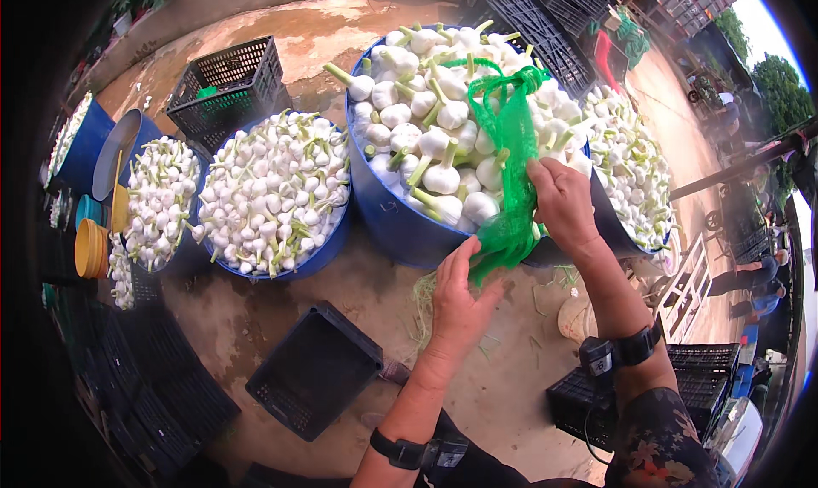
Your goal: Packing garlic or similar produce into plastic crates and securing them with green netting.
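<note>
A green mesh bag (517,160) hangs over the front of a large blue tub heaped with garlic bulbs (441,178). My right hand (564,202) is closed on the bag's right side, about midway down. Its upper end is bunched into a knot with loops. My left hand (462,299) is at the bag's lower end, thumb and fingers apart, fingertips beside the mesh or touching it. The bag looks flat, with no bulbs inside. Many bulbs under it carry short green stems.
More blue tubs of garlic (277,194) stand at the left, and another heap (629,164) at the right. A black crate (315,373) lies on the floor before me. Another black crate (226,92) sits behind the left tubs. Crates (694,377) are at my right.
</note>
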Tool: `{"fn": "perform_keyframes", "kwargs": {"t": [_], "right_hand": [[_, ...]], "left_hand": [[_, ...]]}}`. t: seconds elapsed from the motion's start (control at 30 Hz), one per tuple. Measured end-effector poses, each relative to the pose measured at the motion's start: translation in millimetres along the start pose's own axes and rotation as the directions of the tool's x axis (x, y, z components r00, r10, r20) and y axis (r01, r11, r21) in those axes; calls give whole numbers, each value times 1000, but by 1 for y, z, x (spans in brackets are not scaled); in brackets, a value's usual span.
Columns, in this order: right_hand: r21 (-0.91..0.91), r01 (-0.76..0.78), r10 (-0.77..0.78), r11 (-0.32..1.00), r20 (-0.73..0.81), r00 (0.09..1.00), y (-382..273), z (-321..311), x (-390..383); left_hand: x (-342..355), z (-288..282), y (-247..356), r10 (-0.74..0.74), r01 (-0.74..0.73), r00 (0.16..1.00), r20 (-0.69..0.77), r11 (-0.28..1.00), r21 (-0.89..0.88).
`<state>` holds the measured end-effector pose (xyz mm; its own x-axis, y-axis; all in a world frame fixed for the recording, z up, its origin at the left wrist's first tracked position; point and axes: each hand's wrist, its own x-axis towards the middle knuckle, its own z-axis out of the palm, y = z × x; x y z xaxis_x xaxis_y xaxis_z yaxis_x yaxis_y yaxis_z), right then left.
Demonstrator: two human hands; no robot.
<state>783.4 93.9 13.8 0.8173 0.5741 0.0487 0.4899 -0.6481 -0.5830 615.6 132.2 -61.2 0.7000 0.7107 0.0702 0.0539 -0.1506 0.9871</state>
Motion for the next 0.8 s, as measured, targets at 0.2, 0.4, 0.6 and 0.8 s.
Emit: {"fn": "perform_keyframes", "kwargs": {"t": [0.2,0.4,0.6,0.8], "right_hand": [[312,-224,169,924,193,967,-20,10,14],[-216,189,-178,958,72,981,-3,38,21],[-448,322,-276,834,166,947,14,74,31],[-495,329,-261,804,203,944,26,94,38]], "left_hand": [[28,35,-22,-87,104,993,80,967,-232],[28,7,-38,-500,524,836,226,605,-600],[7,-46,-65,-568,447,823,-26,674,-588],[-121,-195,-128,-771,287,506,-386,573,-768]]}}
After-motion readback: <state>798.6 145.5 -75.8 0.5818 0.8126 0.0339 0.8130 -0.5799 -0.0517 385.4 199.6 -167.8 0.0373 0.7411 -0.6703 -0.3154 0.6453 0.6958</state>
